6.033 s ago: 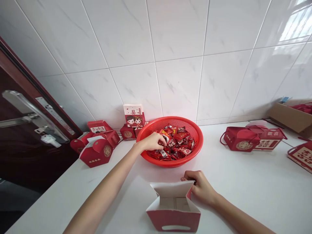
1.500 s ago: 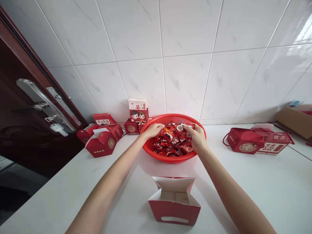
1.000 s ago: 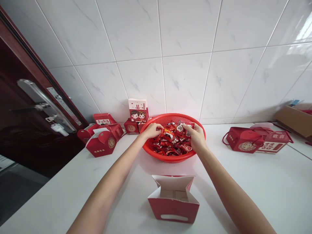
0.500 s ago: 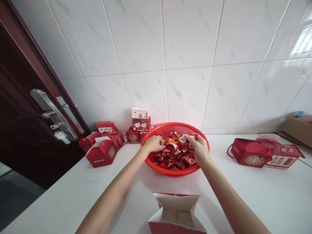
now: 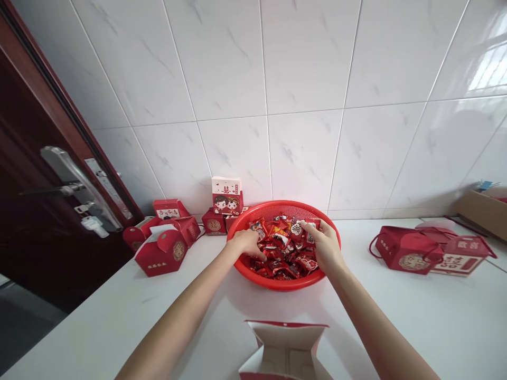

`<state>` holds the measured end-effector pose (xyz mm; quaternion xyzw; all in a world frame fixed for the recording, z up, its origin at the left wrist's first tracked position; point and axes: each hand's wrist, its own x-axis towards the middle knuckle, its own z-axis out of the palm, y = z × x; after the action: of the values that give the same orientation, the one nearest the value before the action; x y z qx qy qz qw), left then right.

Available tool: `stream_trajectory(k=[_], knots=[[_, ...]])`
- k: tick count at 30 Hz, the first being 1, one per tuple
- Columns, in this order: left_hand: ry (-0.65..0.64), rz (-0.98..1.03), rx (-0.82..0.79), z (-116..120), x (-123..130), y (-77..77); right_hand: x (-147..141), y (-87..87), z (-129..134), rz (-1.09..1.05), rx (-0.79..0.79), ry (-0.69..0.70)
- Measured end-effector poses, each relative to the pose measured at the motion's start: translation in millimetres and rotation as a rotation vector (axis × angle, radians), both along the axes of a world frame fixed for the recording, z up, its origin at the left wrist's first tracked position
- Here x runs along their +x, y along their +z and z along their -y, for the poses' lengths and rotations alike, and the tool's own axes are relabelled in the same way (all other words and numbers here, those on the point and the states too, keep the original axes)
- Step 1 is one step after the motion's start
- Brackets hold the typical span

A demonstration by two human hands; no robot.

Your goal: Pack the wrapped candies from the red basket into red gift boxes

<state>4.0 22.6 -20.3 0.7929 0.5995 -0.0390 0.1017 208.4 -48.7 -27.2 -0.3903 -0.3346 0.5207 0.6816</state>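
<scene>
A red plastic basket [image 5: 283, 285] stands against the tiled wall, filled with red-wrapped candies [image 5: 283, 258]. My left hand [image 5: 246, 244] reaches over its left side, thumb and fingers apart on the candies, with nothing visible in its grasp. At the right side of the basket, my right hand [image 5: 325, 244] pinches red candy packets [image 5: 311, 232] printed with characters on pale patches; exactly how many is unclear. Nearer to me sits an open red paper box [image 5: 285, 324] with a white inside, its lower part cut off by the frame edge.
Several red gift boxes [image 5: 162, 256] stand on the left near a dark door with a metal handle [image 5: 79, 184]. A box with two cartoon figures [image 5: 227, 195] rests on others behind. Corded red boxes [image 5: 412, 250] and a cardboard carton [image 5: 481, 211] are on the right.
My left hand has shifted slightly down and its fingers have spread over the candies. My right hand keeps its pinch on the packets. The view has tilted a little.
</scene>
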Motion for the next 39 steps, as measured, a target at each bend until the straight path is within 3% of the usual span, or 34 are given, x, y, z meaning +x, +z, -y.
stream_trajectory(k=[4,9,14,19,26,29,39], knots=[[-0.062,0.11,-0.092,-3.2,-2.9,-0.9,0.1,0.0,-1.2,0.001,-0.007,-0.006],[-0.163,0.388,-0.203,-6.8,-6.4,-1.5,-0.9,2.9,-0.1,-0.005,-0.02,-0.004],[-0.194,0.56,-0.295,-8.6,-8.9,-4.2,-1.1,3.5,0.7,-0.001,-0.002,-0.012],[-0.196,0.681,-0.256,-10.0,-8.7,-3.6,-0.1,1.4,-0.7,0.0,0.003,-0.007],[-0.074,0.887,-0.246,-14.0,-9.0,-7.0,-0.2,3.8,1.5,0.002,0.0,-0.006],[-0.082,0.911,-0.28,-12.7,-9.4,-5.8,-0.6,5.5,2.1,-0.003,-0.008,-0.003],[-0.152,0.963,-0.183,-16.5,-13.4,-8.4,-0.5,5.6,1.9,-0.006,0.001,0.001]])
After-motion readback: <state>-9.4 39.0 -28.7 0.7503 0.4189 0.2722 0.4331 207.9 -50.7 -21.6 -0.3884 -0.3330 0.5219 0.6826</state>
